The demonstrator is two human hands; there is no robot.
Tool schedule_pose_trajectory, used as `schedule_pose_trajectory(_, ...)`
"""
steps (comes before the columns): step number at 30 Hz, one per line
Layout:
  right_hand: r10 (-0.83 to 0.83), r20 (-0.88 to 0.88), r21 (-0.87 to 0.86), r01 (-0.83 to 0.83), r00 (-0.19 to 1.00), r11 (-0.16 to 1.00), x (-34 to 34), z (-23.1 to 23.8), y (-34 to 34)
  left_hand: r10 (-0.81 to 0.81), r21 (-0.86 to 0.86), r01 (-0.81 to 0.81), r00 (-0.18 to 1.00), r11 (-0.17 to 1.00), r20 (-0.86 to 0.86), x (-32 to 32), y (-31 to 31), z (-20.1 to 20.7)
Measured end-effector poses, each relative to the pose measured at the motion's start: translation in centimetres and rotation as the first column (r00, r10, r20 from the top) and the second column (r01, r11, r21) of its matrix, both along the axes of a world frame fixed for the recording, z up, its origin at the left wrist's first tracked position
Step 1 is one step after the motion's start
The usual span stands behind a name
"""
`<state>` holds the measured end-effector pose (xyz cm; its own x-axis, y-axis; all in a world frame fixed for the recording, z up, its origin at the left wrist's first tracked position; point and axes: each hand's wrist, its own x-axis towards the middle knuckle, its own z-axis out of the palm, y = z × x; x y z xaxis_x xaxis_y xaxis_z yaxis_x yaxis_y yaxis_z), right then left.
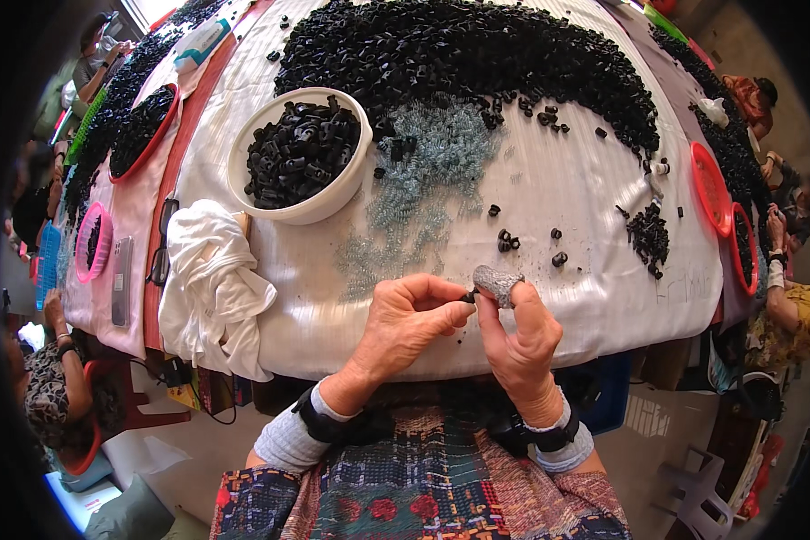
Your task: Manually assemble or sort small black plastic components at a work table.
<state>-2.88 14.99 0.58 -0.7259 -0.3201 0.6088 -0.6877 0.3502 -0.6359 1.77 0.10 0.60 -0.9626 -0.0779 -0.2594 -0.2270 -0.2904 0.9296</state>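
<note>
My left hand (403,322) is closed in a pinch on a small black plastic part (471,296) above the table's near edge. Close beside it, my right hand (524,342) grips a stubby silver-grey wrapped piece (498,281), whose exact kind I cannot make out. Its end comes near the black part; whether they touch is hard to see. Beyond my hands lie a few loose black parts (508,241). A scatter of small clear bluish coils, like springs (427,171), spreads farther off. Behind it stretches a large heap of black parts (405,49).
A white tub (365,148) full of black parts stands left of the coils. A crumpled white cloth (211,279) lies at the table's left edge, near a phone (121,281). Red baskets (713,189) sit on the right-hand table. Other people work along both sides.
</note>
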Motion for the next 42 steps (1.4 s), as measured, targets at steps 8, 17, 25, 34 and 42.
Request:
schedule_pose_trajectory(8,0.002,0.010,0.041,-0.003,1.000,0.999,0.0,-0.1,0.0,0.024,0.020,-0.026,0.997,0.999,0.069,-0.1,0.1,0.7)
schedule_pose_trajectory(17,0.064,0.063,0.062,-0.068,0.996,0.996,0.4,0.2,0.1,0.019,0.023,-0.021,0.995,1.000,0.093,-0.3,0.2,1.1)
schedule_pose_trajectory(25,0.097,-0.033,0.140,-0.091,0.995,0.986,-0.7,0.9,-0.2,0.045,0.144,-0.064,0.990,0.988,0.131,-0.8,-0.1,1.4)
schedule_pose_trajectory(34,0.131,-0.098,0.219,-0.107,0.986,0.970,-0.6,0.7,-0.5,0.031,0.150,-0.046,0.994,0.988,0.102,-0.9,-0.1,1.2)
schedule_pose_trajectory(42,0.134,-0.053,0.307,-0.111,0.990,0.945,-0.4,1.7,-0.6,-0.008,0.101,-0.004,0.993,0.995,0.119,-0.8,-0.3,1.2)
